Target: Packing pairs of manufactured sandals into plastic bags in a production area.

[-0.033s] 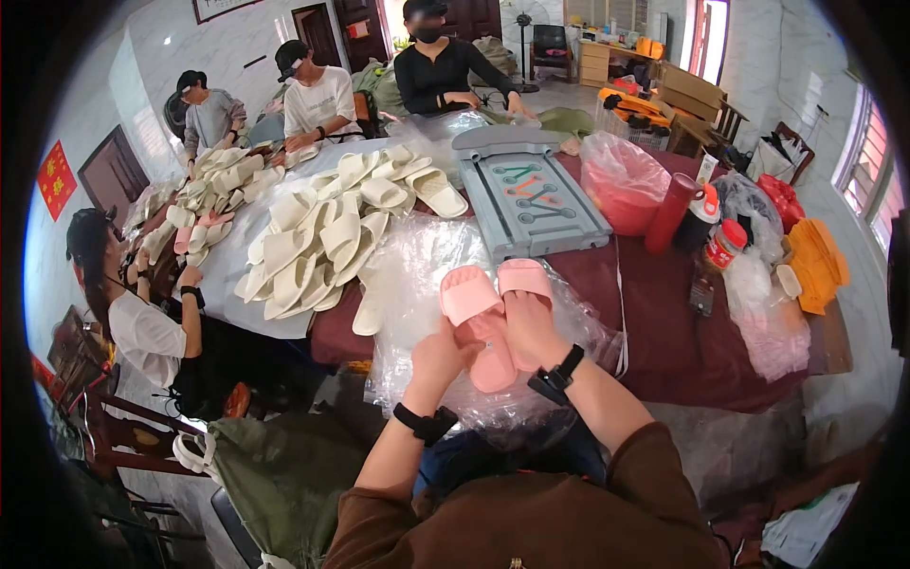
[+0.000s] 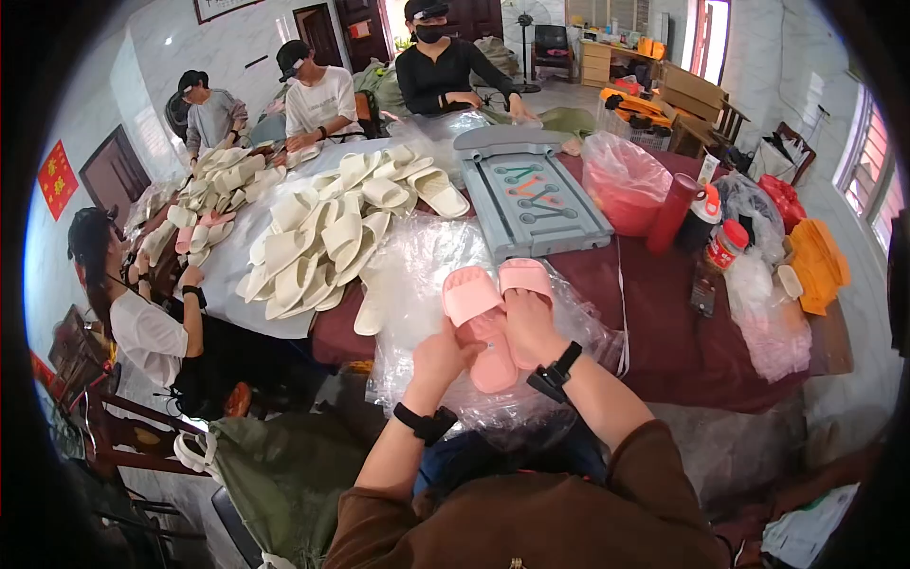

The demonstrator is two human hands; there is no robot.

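A pair of pink slippers lies in front of me, toes pointing away and heels close together. My left hand (image 2: 438, 356) is closed on the outer side of the left pink slipper (image 2: 471, 295), its thumb over the footbed. At the right pink slipper (image 2: 524, 275), my right hand (image 2: 529, 327) has its fingers curled at the strap's opening; their tips are partly hidden. Both slippers rest over clear plastic bags (image 2: 408, 313) spread at the table's near edge. A heap of cream slippers (image 2: 327, 232) lies just left of the bags.
Beyond the slippers stands a grey plastic board (image 2: 540, 194) on the dark red cloth (image 2: 664, 313). To the right are a pink plastic bag (image 2: 621, 185), a red bottle (image 2: 671, 213) and a red-lidded jar (image 2: 726, 245). Several co-workers sit around the table's left and far sides.
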